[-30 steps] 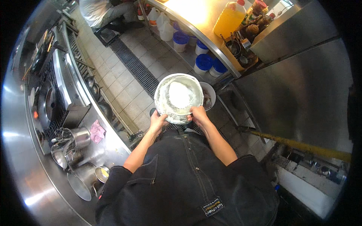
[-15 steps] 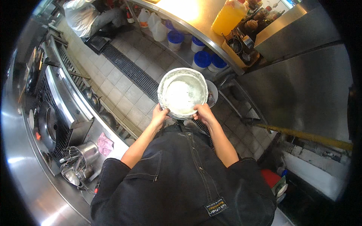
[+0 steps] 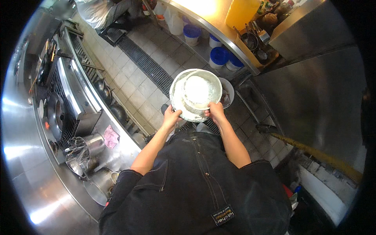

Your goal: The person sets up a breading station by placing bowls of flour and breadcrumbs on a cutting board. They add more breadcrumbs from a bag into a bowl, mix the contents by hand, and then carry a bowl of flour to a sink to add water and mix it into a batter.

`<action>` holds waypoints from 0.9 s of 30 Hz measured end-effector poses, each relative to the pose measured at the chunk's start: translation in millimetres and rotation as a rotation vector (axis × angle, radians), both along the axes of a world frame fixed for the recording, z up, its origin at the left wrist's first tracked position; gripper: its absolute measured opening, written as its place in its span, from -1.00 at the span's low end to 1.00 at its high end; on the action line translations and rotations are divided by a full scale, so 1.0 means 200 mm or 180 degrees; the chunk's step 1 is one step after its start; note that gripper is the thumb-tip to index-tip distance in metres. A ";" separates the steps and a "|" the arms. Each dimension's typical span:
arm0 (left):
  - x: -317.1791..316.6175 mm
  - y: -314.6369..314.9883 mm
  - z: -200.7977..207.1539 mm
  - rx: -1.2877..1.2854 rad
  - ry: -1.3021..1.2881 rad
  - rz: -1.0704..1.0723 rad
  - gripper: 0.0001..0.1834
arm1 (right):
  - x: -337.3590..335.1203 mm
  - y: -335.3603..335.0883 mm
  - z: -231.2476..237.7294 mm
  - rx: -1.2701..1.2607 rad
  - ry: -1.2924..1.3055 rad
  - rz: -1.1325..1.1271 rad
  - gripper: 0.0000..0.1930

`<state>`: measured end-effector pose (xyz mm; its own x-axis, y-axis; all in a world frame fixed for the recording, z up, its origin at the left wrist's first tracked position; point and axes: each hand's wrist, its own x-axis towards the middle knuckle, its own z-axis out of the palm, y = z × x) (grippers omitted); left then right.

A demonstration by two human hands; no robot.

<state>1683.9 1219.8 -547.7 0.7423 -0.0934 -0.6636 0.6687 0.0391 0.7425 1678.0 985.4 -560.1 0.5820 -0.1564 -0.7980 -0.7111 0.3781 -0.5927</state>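
In front of my body I hold a wide pale metal bowl (image 3: 177,94) with white powder around its inside. A round mesh sieve (image 3: 216,90) sits within it, shifted toward the bowl's right side, with a bright white patch at its middle. My left hand (image 3: 171,117) is closed on the bowl's near left rim, thumb on top. My right hand (image 3: 215,112) grips the sieve's near right rim, where the bowl's edge lies close beneath; I cannot make out whether the fingers clasp both.
A white bucket (image 3: 232,93) with scraps stands behind the bowl. Blue-lidded tubs (image 3: 218,57) sit under the counter at the upper right. Left lie a wok (image 3: 56,115), a steel pot of utensils (image 3: 94,145) and a pink cloth (image 3: 111,136). A person (image 3: 94,13) sits far left.
The sieve has shifted right within the bowl, baring more powdered inside at the left and near side. Both hands and the bowl sit slightly farther right in view.
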 end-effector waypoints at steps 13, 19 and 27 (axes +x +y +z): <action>0.00 -0.23 -0.21 0.0190 -0.0037 -0.0822 -0.42 | -0.35 -0.21 -0.14 -0.0004 0.0199 -0.0443 -0.68; 0.01 -0.33 -0.12 0.0083 -0.0047 -0.1242 -0.42 | -0.50 -0.20 -0.09 0.0094 0.0135 -0.1124 -0.67; 0.06 -0.52 -0.16 -0.0169 0.0017 -0.2331 -0.44 | -0.81 -0.23 0.05 0.0000 0.0193 -0.2086 -0.72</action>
